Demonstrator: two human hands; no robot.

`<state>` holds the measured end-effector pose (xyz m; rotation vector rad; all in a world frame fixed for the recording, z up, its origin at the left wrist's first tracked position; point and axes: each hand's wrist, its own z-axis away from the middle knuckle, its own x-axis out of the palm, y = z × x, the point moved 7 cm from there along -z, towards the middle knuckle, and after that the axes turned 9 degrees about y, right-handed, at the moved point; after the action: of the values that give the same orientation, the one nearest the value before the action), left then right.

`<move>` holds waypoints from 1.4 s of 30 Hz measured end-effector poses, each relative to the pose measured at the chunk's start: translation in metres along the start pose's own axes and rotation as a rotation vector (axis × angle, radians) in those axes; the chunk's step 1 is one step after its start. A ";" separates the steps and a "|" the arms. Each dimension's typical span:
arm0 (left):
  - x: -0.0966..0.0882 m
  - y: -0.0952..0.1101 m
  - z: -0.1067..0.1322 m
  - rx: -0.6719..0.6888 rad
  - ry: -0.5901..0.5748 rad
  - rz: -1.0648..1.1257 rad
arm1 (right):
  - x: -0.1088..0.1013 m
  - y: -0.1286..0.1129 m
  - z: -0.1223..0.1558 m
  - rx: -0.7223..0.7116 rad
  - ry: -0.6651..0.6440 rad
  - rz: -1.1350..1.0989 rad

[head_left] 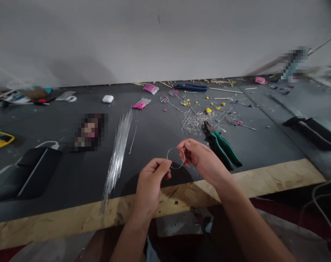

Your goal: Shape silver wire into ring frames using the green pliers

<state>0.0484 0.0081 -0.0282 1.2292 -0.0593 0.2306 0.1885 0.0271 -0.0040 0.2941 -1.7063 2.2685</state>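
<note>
A thin silver wire bent into a small loop (176,157) hangs just above the near edge of the dark table mat (154,134). My left hand (151,182) pinches the loop's lower left side with closed fingers. My right hand (202,158) pinches its right side, fingers also closed. A bundle of straight silver wires (117,153) lies on the mat to the left of my hands. Green-handled pliers (221,145) rest just beyond my right hand.
Cut wire scraps (194,122), yellow beads (208,110) and pink bead packets (141,104) litter the middle of the mat. A white earbud case (107,98) sits further back. A black case (28,174) lies at left. The bare wooden table edge (263,178) runs along the front.
</note>
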 end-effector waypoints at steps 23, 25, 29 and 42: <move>0.005 0.033 0.010 0.533 -0.172 -0.854 | 0.012 0.007 0.007 -0.149 -0.197 0.722; 0.007 0.032 0.010 0.550 -0.181 -0.872 | 0.012 0.007 0.007 -0.151 -0.193 0.739; 0.006 0.033 0.008 0.555 -0.167 -0.849 | 0.010 0.005 0.006 -0.151 -0.165 0.710; 0.004 0.040 0.010 0.625 -0.047 -0.799 | 0.011 0.006 0.006 -0.021 -0.093 0.402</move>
<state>0.0447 0.0123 0.0126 1.7745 0.4913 -0.5160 0.1760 0.0208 -0.0045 0.0539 -1.9840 2.5449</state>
